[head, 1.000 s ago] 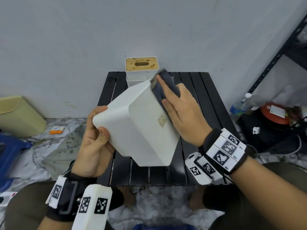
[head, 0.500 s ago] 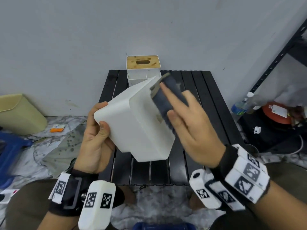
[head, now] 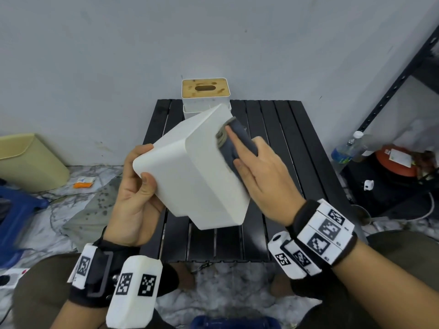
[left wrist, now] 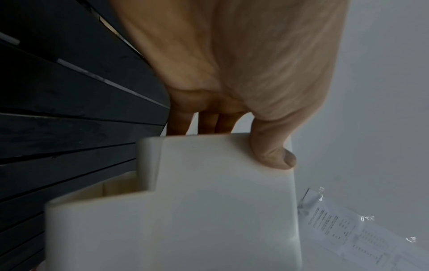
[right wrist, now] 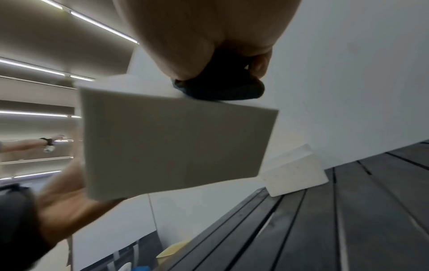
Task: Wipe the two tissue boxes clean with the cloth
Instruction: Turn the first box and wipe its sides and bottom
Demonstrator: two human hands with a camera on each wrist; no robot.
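My left hand (head: 135,193) grips a white tissue box (head: 202,176) by its left end and holds it tilted above the black slatted table (head: 287,143). The thumb (left wrist: 271,155) lies on the box's near face (left wrist: 209,210). My right hand (head: 261,176) holds a dark grey cloth (head: 240,141) and presses it on the box's upper face near the far edge. The bunched cloth (right wrist: 220,89) sits on the box (right wrist: 176,146). A second white box with a stained wooden lid (head: 205,91) stands at the table's back against the wall.
A beige bin (head: 28,162) and a blue stool (head: 16,210) are on the floor to the left. A black metal rack (head: 392,91), a plastic bottle (head: 344,150) and a red object (head: 396,162) are on the right. The wall stands right behind the table.
The right hand slid the cloth down the box's face toward me, then back up to the far edge. The brownish spot seen earlier no longer shows. The left hand kept its hold.
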